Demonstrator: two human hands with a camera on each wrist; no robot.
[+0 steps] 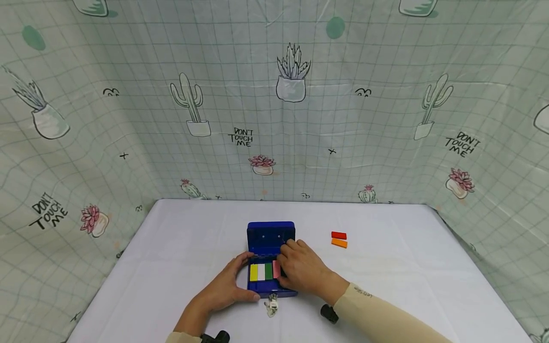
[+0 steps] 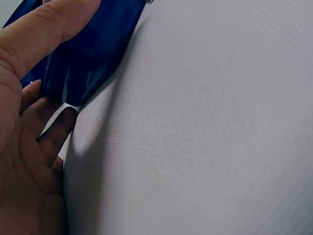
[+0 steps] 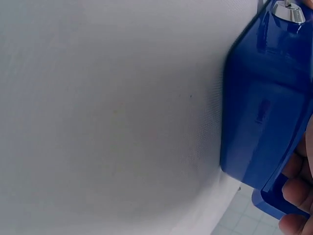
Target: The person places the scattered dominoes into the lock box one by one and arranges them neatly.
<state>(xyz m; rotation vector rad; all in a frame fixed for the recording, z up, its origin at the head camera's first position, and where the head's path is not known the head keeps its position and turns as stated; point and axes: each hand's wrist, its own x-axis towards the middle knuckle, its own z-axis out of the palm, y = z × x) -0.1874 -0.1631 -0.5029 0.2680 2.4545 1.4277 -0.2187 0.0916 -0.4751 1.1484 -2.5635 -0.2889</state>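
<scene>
1. Here, across the back: a cactus-print cloth (image 1: 231,109).
2. Below it: a white counter (image 1: 386,271).
3. On the counter: a blue box (image 1: 283,294), with lid (image 1: 258,243) raised at the far side and silver lock (image 3: 288,12) facing the person.
4. Around the box's left side: left hand (image 1: 226,287), with grip clamped on the box.
5. Over its right half: right hand (image 1: 302,269), with grip pinched on the pink block (image 1: 276,269).
6. Inside, left to right: yellow block (image 1: 254,272), white block (image 1: 261,272), green block (image 1: 269,271), then pink, with long axes near to far.
7. Farther right, loose: red block (image 1: 339,235) and orange block (image 1: 339,243), lengthwise left to right.
</scene>
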